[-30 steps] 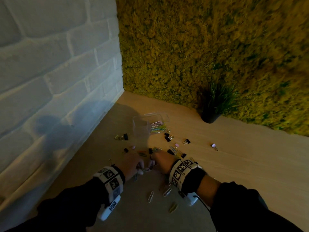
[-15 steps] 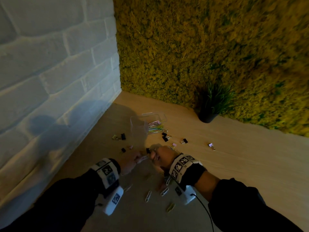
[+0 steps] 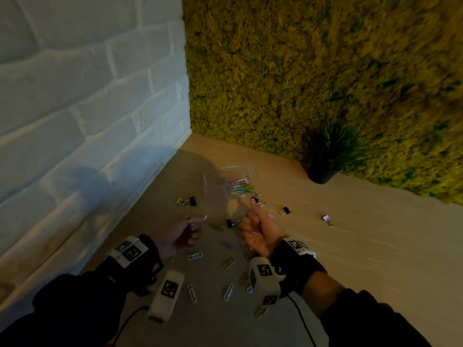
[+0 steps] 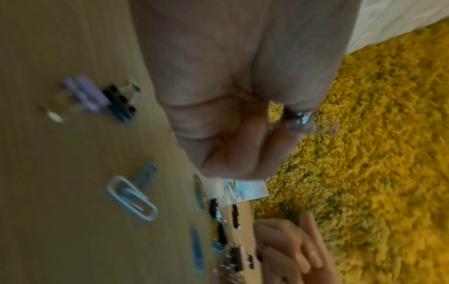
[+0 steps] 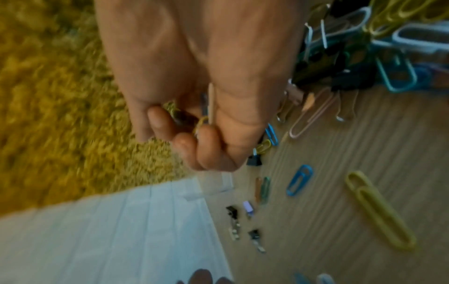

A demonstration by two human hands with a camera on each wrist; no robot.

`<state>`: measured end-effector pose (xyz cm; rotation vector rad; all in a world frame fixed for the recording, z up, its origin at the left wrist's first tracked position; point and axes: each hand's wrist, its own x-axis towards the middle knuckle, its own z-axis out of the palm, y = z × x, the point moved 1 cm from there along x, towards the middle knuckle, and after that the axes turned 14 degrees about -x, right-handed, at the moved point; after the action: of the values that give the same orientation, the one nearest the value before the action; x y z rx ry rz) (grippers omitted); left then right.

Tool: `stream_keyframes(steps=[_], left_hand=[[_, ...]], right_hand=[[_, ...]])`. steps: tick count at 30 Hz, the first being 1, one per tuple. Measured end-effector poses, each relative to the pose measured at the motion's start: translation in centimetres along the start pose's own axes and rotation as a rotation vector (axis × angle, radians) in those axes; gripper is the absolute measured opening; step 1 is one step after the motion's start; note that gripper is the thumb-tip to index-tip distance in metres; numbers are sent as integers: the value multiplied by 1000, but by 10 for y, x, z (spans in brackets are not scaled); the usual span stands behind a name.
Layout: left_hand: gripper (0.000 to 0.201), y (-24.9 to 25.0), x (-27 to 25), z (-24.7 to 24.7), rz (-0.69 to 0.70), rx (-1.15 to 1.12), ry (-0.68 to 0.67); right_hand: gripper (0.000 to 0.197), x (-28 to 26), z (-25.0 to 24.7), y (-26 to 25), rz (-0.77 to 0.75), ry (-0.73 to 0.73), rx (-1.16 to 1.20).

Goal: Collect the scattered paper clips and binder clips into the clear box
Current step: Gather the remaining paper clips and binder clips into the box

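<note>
Two hands hover above the worktop (image 3: 350, 246) just short of the clear box (image 3: 225, 186), each curled around a catch. The right hand (image 3: 258, 234) has its fingers (image 5: 184, 142) folded over several paper clips, a yellow one showing in the right wrist view; the left hand (image 3: 180, 234) is closed too, something small and shiny pinched at its fingertips, too blurred to name. To do this step well, each fist should probably travel right over the box's open mouth before loosening, since thin wire clips slide and bounce on smooth wood. The box is thin transparent plastic, already holding pastel clips. Loose paper clips (image 3: 228, 291) are coated wire loops; black binder clips (image 3: 284, 210) are folded steel with wire handles, lying near the box.
</note>
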<state>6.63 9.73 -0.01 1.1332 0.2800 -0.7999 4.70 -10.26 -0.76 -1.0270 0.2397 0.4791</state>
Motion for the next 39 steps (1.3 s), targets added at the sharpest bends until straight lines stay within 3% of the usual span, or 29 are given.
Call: stream_keyframes(steps=[5, 7, 9, 11, 12, 14, 15, 18, 22, 26, 30, 33, 34, 35, 37, 39], left_hand=[[27, -6, -11, -10, 3, 121, 36], [27, -8, -10, -13, 56, 322, 83], [23, -10, -6, -13, 181, 604, 136], [20, -15, -4, -9, 247, 789, 141], [36, -18, -5, -7, 205, 930, 131], [73, -25, -3, -8, 86, 1152, 134], [78, -29, 1, -11, 53, 1249, 161], [65, -33, 5, -14, 10, 1314, 284], [35, -24, 1, 2, 12, 1313, 263], [31, -21, 5, 6, -44, 1343, 249], [42, -25, 1, 15, 1, 1088, 295], [46, -23, -4, 17, -2, 963, 266], [42, -17, -5, 14, -6, 928, 310], [36, -11, -8, 11, 9, 931, 336], [26, 1, -9, 4, 61, 847, 273], [45, 8, -12, 0, 65, 501, 141]], right_hand=[[51, -3, 0, 2, 103, 74, -202], [45, -3, -3, 3, 163, 100, -394], [37, -6, 0, 2, 165, 89, -805], [24, -8, 6, 0, 16, 81, -1349], [19, -7, 8, 0, -51, 58, -1553], [46, -4, 7, 7, -30, 23, -1848], [50, -1, 5, 11, -4, -10, -1929], [34, 7, 4, 22, 9, -7, -2010], [29, 10, 8, 18, 19, 5, -2016], [34, 10, 14, 17, 66, -20, -2161], [34, 5, 18, 23, 70, -53, -2275], [34, -1, 21, 23, 134, -69, -2208], [29, -4, 23, 20, 126, -61, -2114], [18, -5, 24, 17, 76, -57, -1926], [33, -6, 25, 7, 52, -4, -1388], [36, -6, 21, 1, 111, 15, -771]])
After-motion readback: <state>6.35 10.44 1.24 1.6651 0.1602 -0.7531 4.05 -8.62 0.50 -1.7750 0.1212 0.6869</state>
